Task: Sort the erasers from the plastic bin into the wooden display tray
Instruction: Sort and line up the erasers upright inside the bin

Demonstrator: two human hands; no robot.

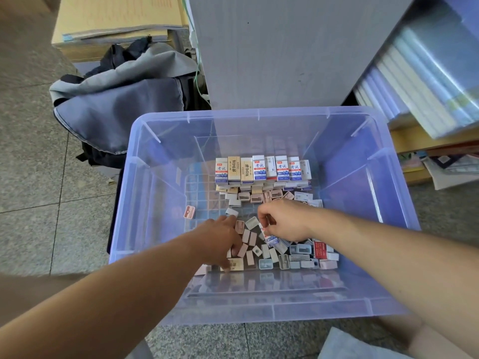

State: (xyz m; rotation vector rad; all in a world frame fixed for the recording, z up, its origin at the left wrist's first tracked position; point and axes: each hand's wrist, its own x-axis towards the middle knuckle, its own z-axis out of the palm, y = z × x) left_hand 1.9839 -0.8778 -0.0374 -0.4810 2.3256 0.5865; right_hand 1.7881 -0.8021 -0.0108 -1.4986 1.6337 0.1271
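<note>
A translucent blue plastic bin (145, 177) stands on the floor. At its far side, boxed erasers (261, 168) stand upright in a row. Loose small erasers and sharpeners (293, 255) in pink, white and grey lie scattered on the bottom. My left hand (220, 239) reaches into the pile, fingers curled down among pink pieces; what it grasps is hidden. My right hand (285, 221) hovers over the pile and holds a white eraser with a blue and red sleeve (270, 238) under its curled fingers. No wooden tray is in view.
A grey and black bag (121, 99) lies on the tiled floor left of the bin. A grey panel (285, 53) rises behind it. Stacked books in plastic (414, 81) fill a shelf at right. A cardboard box (116, 19) sits at back left.
</note>
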